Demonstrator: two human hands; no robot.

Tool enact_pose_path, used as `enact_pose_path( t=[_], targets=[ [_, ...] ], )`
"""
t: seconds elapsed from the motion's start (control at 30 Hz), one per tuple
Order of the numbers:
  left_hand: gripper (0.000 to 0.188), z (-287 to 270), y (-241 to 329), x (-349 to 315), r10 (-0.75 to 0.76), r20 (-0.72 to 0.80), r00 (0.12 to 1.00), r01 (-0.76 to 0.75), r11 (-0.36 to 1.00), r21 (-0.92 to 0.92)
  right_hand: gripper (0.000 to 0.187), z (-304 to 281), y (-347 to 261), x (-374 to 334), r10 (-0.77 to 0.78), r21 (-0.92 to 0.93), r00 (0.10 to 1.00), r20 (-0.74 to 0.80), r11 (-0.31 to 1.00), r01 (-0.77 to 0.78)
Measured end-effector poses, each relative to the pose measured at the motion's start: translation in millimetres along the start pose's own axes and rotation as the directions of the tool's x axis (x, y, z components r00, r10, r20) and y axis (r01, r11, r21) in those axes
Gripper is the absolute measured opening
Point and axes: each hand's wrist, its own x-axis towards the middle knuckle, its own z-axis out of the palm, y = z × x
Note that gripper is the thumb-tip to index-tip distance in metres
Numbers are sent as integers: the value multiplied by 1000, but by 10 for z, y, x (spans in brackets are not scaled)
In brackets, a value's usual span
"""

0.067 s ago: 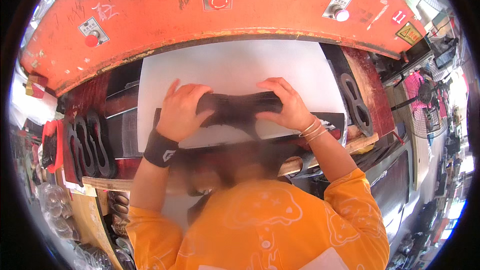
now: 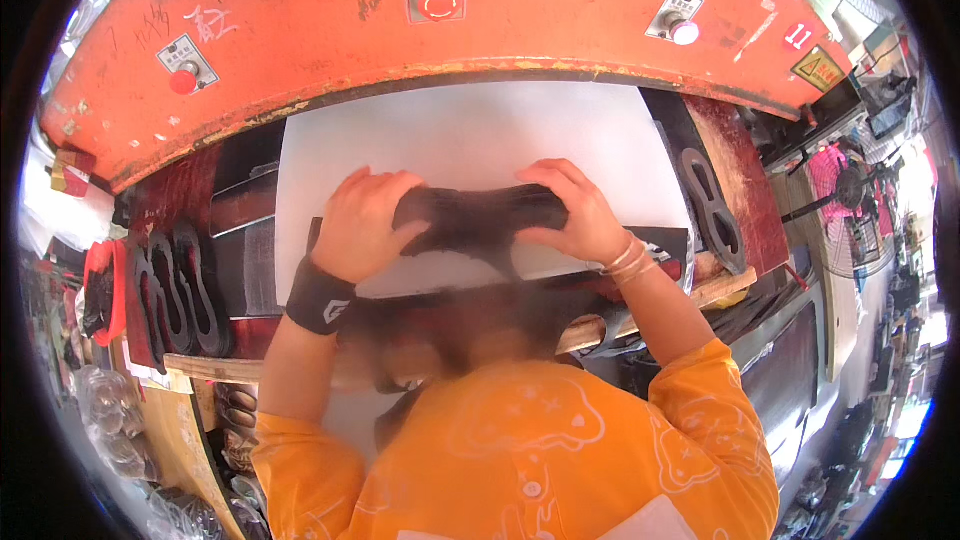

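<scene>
Two-handed hold on a black piece (image 2: 482, 218), seen by an onlooker in the room. The piece lies crosswise between the hands, in front of the person's chest, over the near part of a white sheet (image 2: 460, 135); whether it rests on the sheet or is held clear cannot be told from here. The left hand (image 2: 362, 225) grips its left end and the right hand (image 2: 583, 215) its right end. On each hand the thumb is set apart from the fingers, thumb on the near edge and fingers toward the far edge, clamped on the piece between them.

Handling (judged by eye): the far edge dips at mid-length, which suggests a bendable, rubbery or foam-like material, or several thin layers held together; blur prevents a firm count. Weight is probably modest. The matt surface should give good friction, and breakage seems unlikely; layers, if present, could slide or fan out. The best hold is at both ends, with even pressure across the full thickness, as the hands are placed here.

Surroundings: an orange beam (image 2: 310, 20) beyond the sheet; dark loops (image 2: 205, 295) standing at left; a dark figure-eight form (image 2: 712, 210) at right.
</scene>
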Motion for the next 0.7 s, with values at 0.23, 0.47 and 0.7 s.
enact_pose_path(
  t=[0.23,0.47,0.7],
  targets=[
    [32,-7,-127,81,38,1,999,-38,994,-98,15,168,0,57,65,180,967,-245,983,-20],
    [36,5,-113,178,-91,123,988,98,994,-49,35,383,231,161,550,662,816,-180,681,-313],
    [32,76,-164,429,124,18,992,-125,984,130,44,384,228,247,475,558,866,-157,766,-319]
  ],
)
